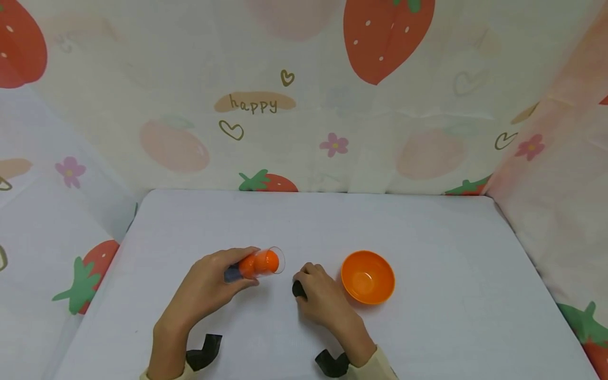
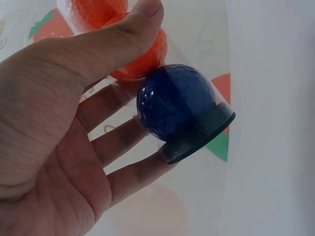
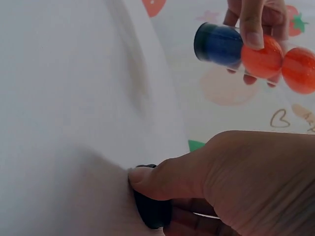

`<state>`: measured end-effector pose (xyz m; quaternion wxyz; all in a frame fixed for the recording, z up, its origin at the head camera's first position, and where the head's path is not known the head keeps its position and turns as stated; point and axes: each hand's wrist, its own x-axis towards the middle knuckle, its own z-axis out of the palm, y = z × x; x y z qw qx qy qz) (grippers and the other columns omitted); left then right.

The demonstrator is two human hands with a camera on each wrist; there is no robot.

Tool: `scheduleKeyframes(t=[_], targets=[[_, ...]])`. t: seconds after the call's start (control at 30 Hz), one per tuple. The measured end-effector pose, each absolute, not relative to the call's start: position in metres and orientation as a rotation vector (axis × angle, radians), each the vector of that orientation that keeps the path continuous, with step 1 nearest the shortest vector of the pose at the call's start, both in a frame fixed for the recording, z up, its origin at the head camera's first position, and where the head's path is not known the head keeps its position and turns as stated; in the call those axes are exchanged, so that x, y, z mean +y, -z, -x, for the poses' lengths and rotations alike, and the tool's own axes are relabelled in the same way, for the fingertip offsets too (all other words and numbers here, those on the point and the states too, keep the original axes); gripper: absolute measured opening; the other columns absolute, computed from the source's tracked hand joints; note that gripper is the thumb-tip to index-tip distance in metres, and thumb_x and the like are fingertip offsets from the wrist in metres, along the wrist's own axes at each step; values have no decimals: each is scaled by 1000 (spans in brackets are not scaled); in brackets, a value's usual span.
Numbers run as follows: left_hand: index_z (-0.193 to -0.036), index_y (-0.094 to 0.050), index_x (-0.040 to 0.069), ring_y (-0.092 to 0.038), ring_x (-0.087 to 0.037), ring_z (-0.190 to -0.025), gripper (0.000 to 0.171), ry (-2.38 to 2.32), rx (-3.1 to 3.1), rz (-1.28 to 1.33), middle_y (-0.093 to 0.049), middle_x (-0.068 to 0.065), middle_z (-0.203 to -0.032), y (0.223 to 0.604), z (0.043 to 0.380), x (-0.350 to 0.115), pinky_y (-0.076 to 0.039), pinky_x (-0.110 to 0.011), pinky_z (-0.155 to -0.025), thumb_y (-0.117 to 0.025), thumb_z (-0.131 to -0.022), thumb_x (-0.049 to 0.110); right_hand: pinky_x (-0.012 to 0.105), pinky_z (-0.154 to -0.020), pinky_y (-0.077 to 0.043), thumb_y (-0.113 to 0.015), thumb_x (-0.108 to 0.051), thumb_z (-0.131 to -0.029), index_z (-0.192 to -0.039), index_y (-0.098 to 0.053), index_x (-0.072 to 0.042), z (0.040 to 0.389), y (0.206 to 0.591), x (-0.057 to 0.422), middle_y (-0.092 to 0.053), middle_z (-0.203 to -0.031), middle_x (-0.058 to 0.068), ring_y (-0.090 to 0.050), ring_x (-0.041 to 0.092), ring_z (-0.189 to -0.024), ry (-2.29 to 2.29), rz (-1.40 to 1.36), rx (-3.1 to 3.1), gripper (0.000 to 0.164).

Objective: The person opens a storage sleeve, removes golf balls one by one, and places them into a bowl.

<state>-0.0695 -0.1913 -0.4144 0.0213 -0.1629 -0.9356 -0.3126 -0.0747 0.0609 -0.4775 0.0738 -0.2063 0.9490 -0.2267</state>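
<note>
My left hand (image 1: 204,282) grips a clear tube (image 1: 258,262) between thumb and fingers, holding it tilted above the table. Inside the tube a blue dimpled ball (image 2: 170,101) sits at the dark base (image 2: 204,135), with two orange dimpled balls (image 3: 262,58) lined up after it. The tube's uncovered rim points to the right in the head view. Just right of that rim, low over the table, my right hand (image 1: 328,301) pinches a small black cap (image 3: 153,209). Part of the cap is hidden behind the fingers.
An orange bowl (image 1: 368,277) stands on the white table (image 1: 456,285) just right of my right hand, with no contents visible. Black wrist mounts (image 1: 204,352) jut out beside both sleeves. A strawberry-print cloth (image 1: 304,95) hangs behind the table and at its sides.
</note>
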Motion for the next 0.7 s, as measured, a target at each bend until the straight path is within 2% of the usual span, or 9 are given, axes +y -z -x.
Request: scheduleKeyframes(t=[0.13,0.4,0.53,0.7], targets=[[-139,-71,23,-74,-22,-118,63,957,-2907,501,-77,2,-131,414,69,-191,-61,-48,-101,-94,-80,30,38,-98,-61,-82,-10,-90,-122,-75,-7,75,478,61,-70,-120,9,-62,22,-107,698,603,2839,33],[-138,-72,24,-74,-20,-116,63,934,-2884,537,-77,4,-130,414,68,-192,-61,-49,-100,-93,-80,34,42,-107,-59,-83,-24,-93,-132,-73,-9,80,470,66,-70,-130,7,-67,24,-120,865,592,2800,43],[-137,-72,26,-72,-20,-117,61,917,-2871,552,-77,5,-127,415,68,-191,-60,-49,-101,-93,-80,37,44,-104,-60,-80,-20,-96,-131,-72,-8,82,461,74,-71,-128,8,-70,26,-118,1104,620,2762,38],[-136,-73,26,-70,-20,-115,60,891,-2867,551,-76,5,-122,415,70,-189,-60,-49,-101,-92,-81,37,41,-100,-63,-77,-11,-97,-130,-71,-7,85,452,84,-73,-124,10,-73,28,-113,1460,697,2683,34]])
